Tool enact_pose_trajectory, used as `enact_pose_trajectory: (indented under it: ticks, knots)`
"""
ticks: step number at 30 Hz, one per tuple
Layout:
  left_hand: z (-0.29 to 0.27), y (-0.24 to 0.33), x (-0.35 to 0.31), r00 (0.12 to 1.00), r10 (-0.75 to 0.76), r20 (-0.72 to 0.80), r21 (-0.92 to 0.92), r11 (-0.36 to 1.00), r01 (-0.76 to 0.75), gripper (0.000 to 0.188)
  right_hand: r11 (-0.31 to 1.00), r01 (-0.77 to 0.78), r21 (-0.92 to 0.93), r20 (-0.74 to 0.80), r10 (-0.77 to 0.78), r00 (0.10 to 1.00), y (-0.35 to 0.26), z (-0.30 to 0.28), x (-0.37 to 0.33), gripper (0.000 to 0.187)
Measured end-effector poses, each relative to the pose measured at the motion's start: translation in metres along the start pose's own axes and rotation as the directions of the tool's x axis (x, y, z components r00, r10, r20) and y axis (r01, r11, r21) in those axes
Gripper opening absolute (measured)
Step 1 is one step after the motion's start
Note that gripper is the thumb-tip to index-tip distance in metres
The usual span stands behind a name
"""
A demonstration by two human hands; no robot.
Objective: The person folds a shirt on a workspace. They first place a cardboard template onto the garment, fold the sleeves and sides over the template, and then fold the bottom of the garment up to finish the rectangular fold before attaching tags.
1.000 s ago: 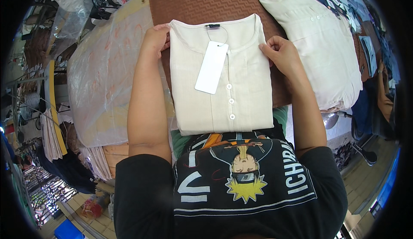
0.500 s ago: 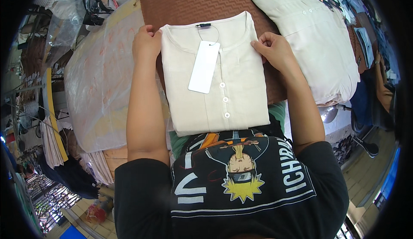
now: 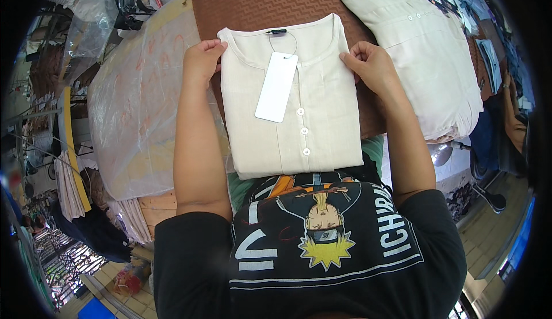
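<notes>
A folded cream shirt (image 3: 322, 123) with a button placket lies front-up on a brown ribbed cloth (image 3: 253, 3) right before me. A blank white hang tag (image 3: 276, 87) rests on its chest, strung from the collar. My left hand (image 3: 202, 60) pinches the shirt's left shoulder edge. My right hand (image 3: 369, 63) grips the right shoulder edge. Both forearms run down either side of the shirt.
A pile of cream shirts (image 3: 425, 54) lies to the right. A clear plastic-wrapped bundle (image 3: 135, 118) sits at the left. Dark bags (image 3: 129, 3) are at the back left. Stacked fabrics (image 3: 69, 187) hang lower left, and tiled floor (image 3: 494, 233) shows at the right.
The folded shirt, with both hands at its shoulders, has slid slightly farther from me across the brown cloth. The grip on both shoulders is unchanged.
</notes>
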State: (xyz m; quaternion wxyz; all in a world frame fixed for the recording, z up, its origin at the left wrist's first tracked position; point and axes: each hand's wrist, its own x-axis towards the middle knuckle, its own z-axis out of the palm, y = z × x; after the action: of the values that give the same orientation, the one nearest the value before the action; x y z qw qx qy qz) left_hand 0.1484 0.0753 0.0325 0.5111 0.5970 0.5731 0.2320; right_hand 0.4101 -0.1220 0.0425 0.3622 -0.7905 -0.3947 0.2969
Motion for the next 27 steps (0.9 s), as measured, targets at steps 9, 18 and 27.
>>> enact_pose_trajectory:
  ticks: [9,18,27]
  knots:
    - [0.002,0.016,-0.006,0.998,-0.015,-0.054,0.153,0.988,0.023,0.035,1.000,0.006,-0.011,-0.002,-0.006,1.000,0.004,0.002,0.001,0.024]
    - [0.001,0.012,0.015,0.968,0.223,-0.114,0.692,0.717,-0.083,0.030,1.000,0.004,0.001,-0.006,-0.004,1.000,0.008,0.003,0.002,0.026]
    - [-0.007,0.081,-0.163,0.590,0.708,0.388,-0.211,0.691,-0.692,0.032,0.972,0.200,-0.126,-0.300,-0.229,0.926,-0.013,-0.036,-0.046,0.029]
